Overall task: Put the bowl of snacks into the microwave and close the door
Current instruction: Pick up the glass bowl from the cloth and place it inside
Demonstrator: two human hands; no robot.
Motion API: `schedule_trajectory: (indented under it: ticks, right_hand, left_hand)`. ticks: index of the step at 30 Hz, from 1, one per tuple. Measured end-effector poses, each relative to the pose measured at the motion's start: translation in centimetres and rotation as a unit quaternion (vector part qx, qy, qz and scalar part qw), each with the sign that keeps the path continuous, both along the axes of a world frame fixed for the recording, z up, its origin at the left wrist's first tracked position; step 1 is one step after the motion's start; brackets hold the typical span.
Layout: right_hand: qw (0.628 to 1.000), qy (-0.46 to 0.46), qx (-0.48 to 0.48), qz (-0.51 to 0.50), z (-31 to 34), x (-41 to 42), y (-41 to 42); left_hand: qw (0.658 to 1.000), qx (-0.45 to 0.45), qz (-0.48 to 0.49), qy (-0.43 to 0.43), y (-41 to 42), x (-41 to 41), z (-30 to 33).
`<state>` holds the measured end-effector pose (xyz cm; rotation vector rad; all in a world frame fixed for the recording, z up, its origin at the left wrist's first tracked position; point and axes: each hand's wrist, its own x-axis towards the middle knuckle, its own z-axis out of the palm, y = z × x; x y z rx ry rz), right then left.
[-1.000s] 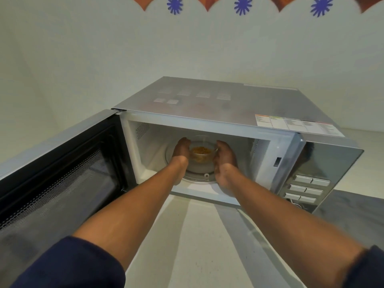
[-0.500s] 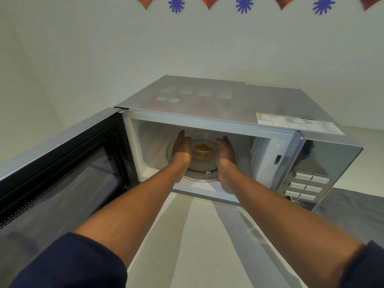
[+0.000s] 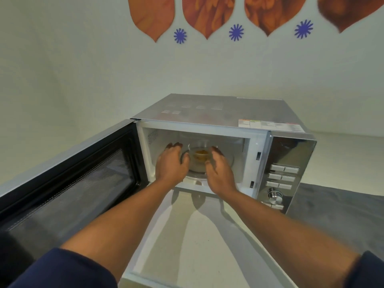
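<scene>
— Where's the clear glass bowl of orange snacks (image 3: 201, 155)?

— On the glass turntable (image 3: 229, 157) inside the silver microwave (image 3: 228, 113), its black-framed door (image 3: 68, 179) swung wide.

— And the hands?

— Left hand (image 3: 171, 163) and right hand (image 3: 220, 171) flank the bowl, fingers spread loose, gripping nothing.

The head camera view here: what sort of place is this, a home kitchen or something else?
Probably a kitchen corner, perhaps a staged one. A silver microwave stands open on a pale counter, a glass bowl of snacks sits on its turntable, and the wall carries orange leaf shapes and blue flower stickers.
</scene>
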<state>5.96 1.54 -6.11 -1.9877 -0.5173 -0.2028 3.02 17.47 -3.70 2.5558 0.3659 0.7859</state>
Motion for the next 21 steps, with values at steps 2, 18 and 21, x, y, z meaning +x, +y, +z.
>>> schedule_trajectory:
  ticks: [2, 18, 21]
  right_hand:
    - [0.998, -0.060, -0.032, 0.008, 0.4, -0.7, -0.7]
    - [0.877, -0.401, -0.252, -0.077, 8.6, -2.7, -8.1]
    - [0.866, -0.372, -0.319, -0.101, 10.1, -2.4, -9.4]
  left_hand:
    - [0.999, 0.041, -0.006, -0.013, -0.1, -1.4, 0.8]
    - [0.966, 0.201, 0.159, 0.048, 1.3, -8.7, 8.9]
    - [0.946, 0.223, 0.205, 0.115, 2.5, -9.3, 9.8]
